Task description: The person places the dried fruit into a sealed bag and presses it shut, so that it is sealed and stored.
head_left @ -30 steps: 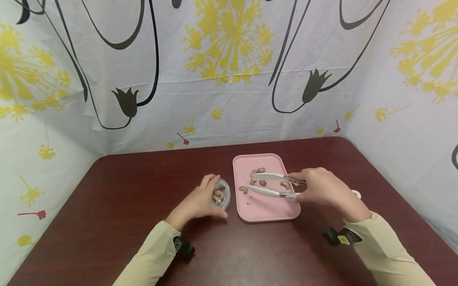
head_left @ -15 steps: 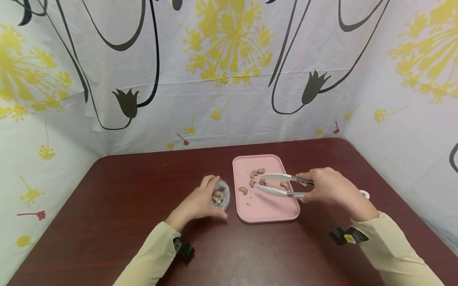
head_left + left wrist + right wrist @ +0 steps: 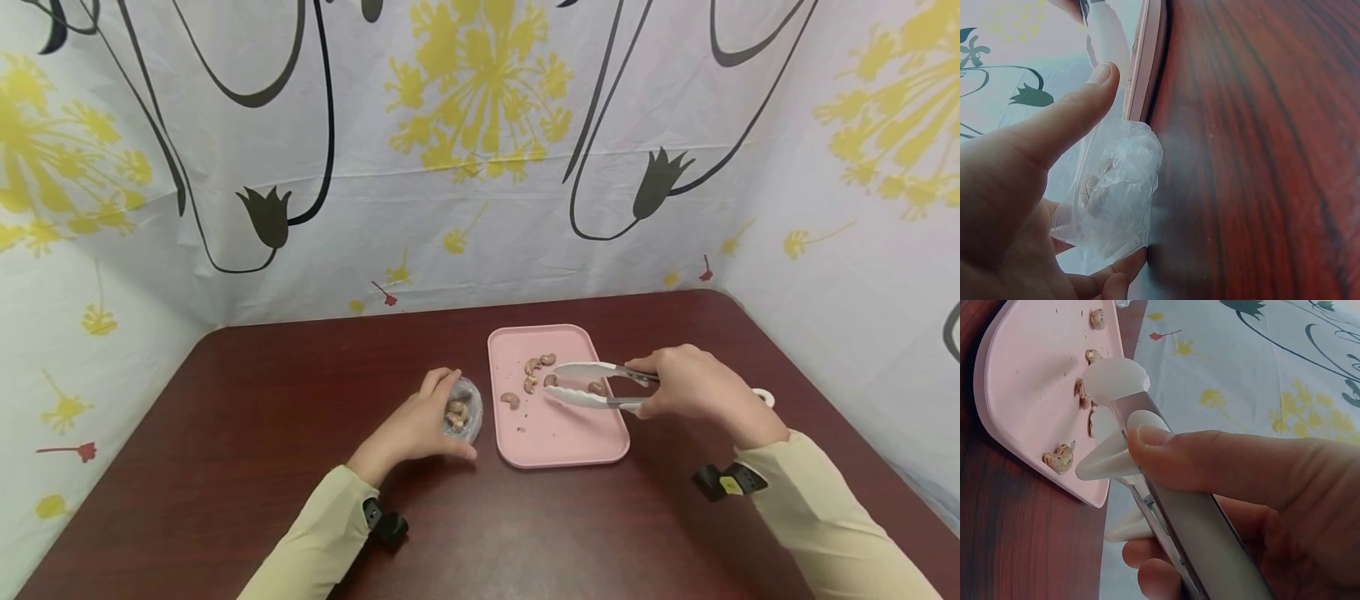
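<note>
On the pink tray [image 3: 558, 442] lie several brown, skin-on cashews [image 3: 510, 400], with a few dark crumbs. My right hand [image 3: 693, 387] grips a pair of tongs with white tips [image 3: 585, 398], thumb on one arm and fingers under the other in the right wrist view. The tips are spread above the tray with nothing pinched between them; one cashew [image 3: 1059, 459] lies below them near the rim. Left of the tray, a small clear plastic bag [image 3: 1116, 181] stands with several cashews inside. My left hand [image 3: 416, 421] curls its fingers round the bag's side, the thumb apart from it.
Both stand on a dark reddish-brown table [image 3: 247, 417]. White cloth walls [image 3: 450, 275] with yellow and grey flower prints rise behind and at both sides. A black wrist camera [image 3: 386, 525] is strapped to each sleeve.
The tongs have drawn back to the right across the tray, their spread tips now nearer the right-hand cashew. My left hand and the bag have stayed put.
</note>
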Action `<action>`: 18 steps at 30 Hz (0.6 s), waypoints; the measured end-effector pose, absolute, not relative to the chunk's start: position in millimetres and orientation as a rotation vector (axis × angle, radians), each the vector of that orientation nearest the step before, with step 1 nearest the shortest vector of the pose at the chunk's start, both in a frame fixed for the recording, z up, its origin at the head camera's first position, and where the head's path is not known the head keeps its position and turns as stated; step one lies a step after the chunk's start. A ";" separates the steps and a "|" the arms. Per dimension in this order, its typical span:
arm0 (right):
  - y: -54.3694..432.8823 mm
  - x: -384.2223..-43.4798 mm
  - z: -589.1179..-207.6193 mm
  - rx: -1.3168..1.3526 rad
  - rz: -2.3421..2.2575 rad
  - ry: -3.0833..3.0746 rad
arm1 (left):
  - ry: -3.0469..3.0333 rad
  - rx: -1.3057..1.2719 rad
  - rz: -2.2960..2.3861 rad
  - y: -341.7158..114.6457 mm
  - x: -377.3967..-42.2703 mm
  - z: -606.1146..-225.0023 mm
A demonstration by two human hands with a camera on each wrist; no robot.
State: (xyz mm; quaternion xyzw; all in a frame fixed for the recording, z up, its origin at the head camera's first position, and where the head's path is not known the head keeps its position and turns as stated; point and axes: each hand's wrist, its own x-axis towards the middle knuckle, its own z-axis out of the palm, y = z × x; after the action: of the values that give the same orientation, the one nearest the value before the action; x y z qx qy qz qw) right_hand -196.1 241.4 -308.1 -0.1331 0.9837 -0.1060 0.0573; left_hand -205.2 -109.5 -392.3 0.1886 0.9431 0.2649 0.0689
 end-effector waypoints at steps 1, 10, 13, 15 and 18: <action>241.6 -197.2 -308.3 -0.411 -0.318 2.982 | 2.839 0.569 0.799 -109.5 -205.3 -392.4; 241.5 -203.1 -310.6 -0.444 -0.310 2.971 | 2.842 0.575 0.806 -109.8 -206.3 -393.9; 241.0 -204.6 -311.7 -0.456 -0.315 2.967 | 2.843 0.578 0.803 -110.0 -206.3 -394.2; 240.5 -205.7 -312.5 -0.466 -0.319 2.964 | 2.843 0.578 0.802 -110.0 -206.2 -394.2; 240.0 -207.3 -313.8 -0.473 -0.321 2.963 | 2.842 0.575 0.801 -109.8 -206.1 -393.8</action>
State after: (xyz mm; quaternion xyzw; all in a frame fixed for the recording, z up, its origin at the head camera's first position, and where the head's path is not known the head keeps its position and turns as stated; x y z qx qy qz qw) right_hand -207.3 240.0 -313.8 -0.1564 0.9800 -0.1061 0.0618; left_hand -206.1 -109.8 -393.8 0.1906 0.9427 0.2656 0.0668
